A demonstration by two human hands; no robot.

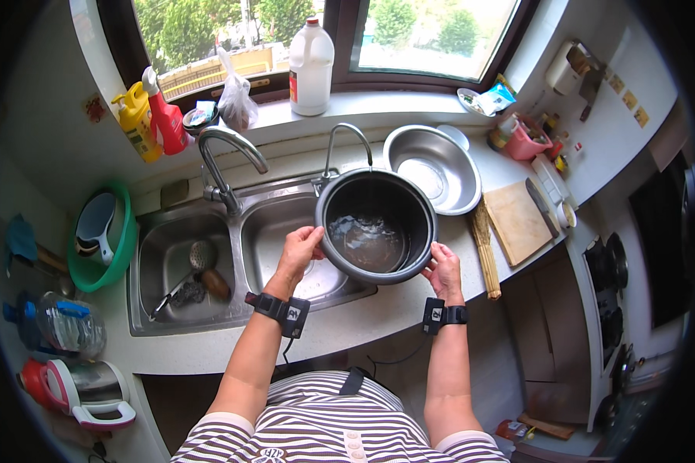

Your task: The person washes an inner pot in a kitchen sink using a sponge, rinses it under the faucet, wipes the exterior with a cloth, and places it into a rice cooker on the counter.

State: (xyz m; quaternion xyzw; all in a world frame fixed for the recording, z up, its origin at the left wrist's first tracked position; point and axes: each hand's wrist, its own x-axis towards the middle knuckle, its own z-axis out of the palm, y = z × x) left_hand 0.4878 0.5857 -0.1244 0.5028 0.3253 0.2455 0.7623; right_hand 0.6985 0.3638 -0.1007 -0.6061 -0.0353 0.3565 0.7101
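Both hands grip the rim of a dark inner pot, which holds some clear water. My left hand has its thumb and fingers on the pot's left side, above the right basin of the double stainless steel sink. On the pot's lower right, my right hand holds the rim, beside the white counter's front part. Directly behind the pot stands a slim gooseneck tap, its tip near the far rim. Each wrist wears a black strap with a small box.
A steel basin, a straw brush and a cutting board with a knife lie right. The larger faucet rises behind the sink. A ladle lies in the left basin. A green basin and kettle stand left.
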